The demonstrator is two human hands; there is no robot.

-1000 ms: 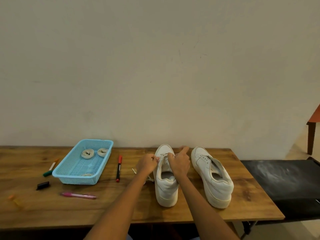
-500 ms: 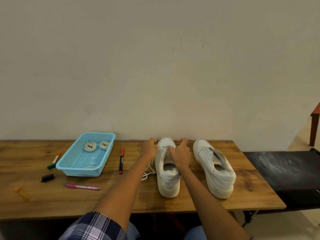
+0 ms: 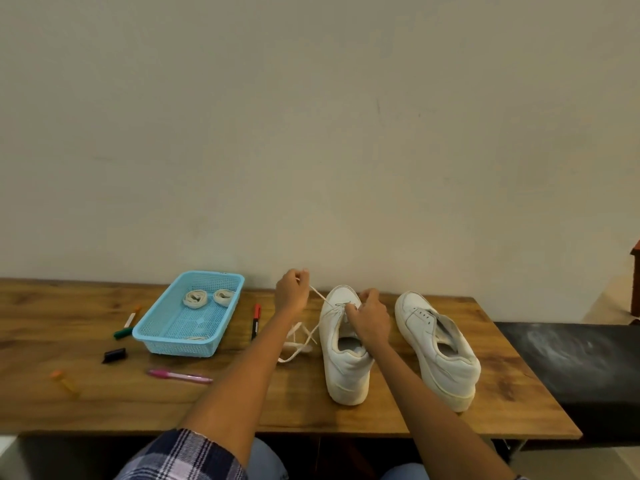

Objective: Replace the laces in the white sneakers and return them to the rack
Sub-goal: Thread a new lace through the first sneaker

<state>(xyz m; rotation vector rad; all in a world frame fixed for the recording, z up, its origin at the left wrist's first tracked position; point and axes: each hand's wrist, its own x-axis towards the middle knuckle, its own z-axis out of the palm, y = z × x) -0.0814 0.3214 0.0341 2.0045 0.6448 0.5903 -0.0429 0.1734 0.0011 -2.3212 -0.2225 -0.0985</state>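
**Old lace drawn out of the left-hand sneaker**

The left hand (image 3: 292,292) was raised near the table's (image 3: 311,414) far edge, its fingers curled and pinching a white lace (image 3: 320,299). The lace ran taut from that pinch down to the front eyelets of the nearer sneaker (image 3: 343,362), and its slack lay looped on the wood (image 3: 298,344) just beside the shoe. Holding the hand high and out to the side seemed meant to draw the lace through the eyelets in a straight line rather than snag it.

The right hand (image 3: 369,322) rested on the same sneaker's throat, fingers curled around the tongue and eyelet area. This looked like a brace, so that the shoe would not slide toward the pull. Whether it also pinched the lace could not be told.

That sneaker stood mid-table, toe toward the far edge. The second sneaker (image 3: 436,344) sat just beside it, toward the right edge, with its eyelets apparently empty.

A blue basket (image 3: 162,336) near the far edge, left of the hands, held two rolled laces (image 3: 195,298), probably the replacements kept within reach. Markers (image 3: 255,320) and a pink pen (image 3: 180,375) lay around it. No rack was visible, so the return step appeared far off.
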